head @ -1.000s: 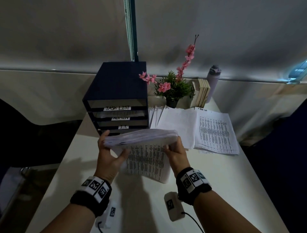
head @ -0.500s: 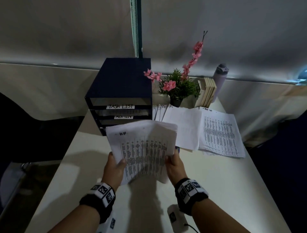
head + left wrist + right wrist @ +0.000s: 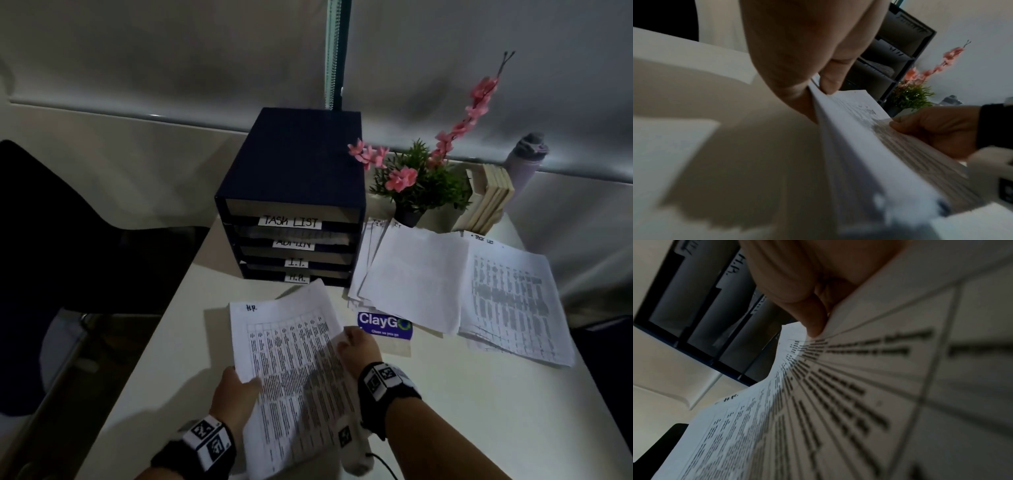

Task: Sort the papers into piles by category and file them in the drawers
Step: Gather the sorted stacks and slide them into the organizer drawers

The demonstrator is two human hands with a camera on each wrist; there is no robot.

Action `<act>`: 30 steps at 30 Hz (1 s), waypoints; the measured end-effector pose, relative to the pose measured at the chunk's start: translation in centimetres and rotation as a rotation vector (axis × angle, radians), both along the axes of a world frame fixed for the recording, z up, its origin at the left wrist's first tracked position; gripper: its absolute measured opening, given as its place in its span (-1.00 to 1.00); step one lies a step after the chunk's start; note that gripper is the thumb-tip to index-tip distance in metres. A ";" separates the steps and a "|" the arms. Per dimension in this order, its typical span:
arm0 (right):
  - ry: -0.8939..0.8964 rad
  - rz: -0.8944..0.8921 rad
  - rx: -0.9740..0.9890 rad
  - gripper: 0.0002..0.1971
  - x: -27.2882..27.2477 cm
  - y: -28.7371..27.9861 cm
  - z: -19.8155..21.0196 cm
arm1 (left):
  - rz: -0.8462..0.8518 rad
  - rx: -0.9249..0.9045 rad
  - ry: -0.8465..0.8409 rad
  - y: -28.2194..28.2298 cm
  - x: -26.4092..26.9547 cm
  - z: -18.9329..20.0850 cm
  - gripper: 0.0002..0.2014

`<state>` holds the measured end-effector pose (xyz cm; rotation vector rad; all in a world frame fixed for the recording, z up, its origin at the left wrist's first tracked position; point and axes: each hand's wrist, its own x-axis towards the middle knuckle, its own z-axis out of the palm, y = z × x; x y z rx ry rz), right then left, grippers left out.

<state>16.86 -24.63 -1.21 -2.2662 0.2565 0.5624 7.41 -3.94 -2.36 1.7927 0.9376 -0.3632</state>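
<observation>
A stack of printed sheets marked H.R. is held low over the white desk, in front of the dark blue drawer unit. My left hand pinches its left edge, thumb on top. My right hand grips its right edge. The unit's slots are labelled TASK LIST, ADMIN, I.T. and H.R.; the ADMIN slot holds papers. Two more piles lie to the right: the I.T. pile and the task list pile.
A potted plant with pink flowers, several standing books and a grey bottle line the back right. A blue ClayGo sticker lies on the desk by my right hand. A dark chair stands left.
The stack was held flat and edge-on a second ago; it has turned face up and come down and toward me, both hands still on it. The view has dipped lower.
</observation>
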 end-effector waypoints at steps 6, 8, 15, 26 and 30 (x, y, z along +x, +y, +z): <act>0.037 -0.048 0.002 -0.66 5.0 1.1 0.2 | -0.101 -0.378 0.166 1.6 1.5 0.5 -0.63; 0.022 -0.112 0.039 -0.70 6.3 1.1 0.1 | -0.182 -0.309 0.140 1.8 2.6 1.3 -0.69; 0.021 -0.188 0.127 -0.71 7.4 1.8 -1.3 | -0.332 0.017 -0.045 4.0 9.9 1.1 -0.72; -0.007 -0.296 0.152 -0.79 8.1 2.5 -0.5 | -0.046 0.038 -0.141 4.5 18.0 -0.6 -0.75; -0.027 -0.262 0.184 -0.65 9.5 3.3 -0.7 | 0.022 -0.031 -0.150 4.5 19.5 -1.2 -0.78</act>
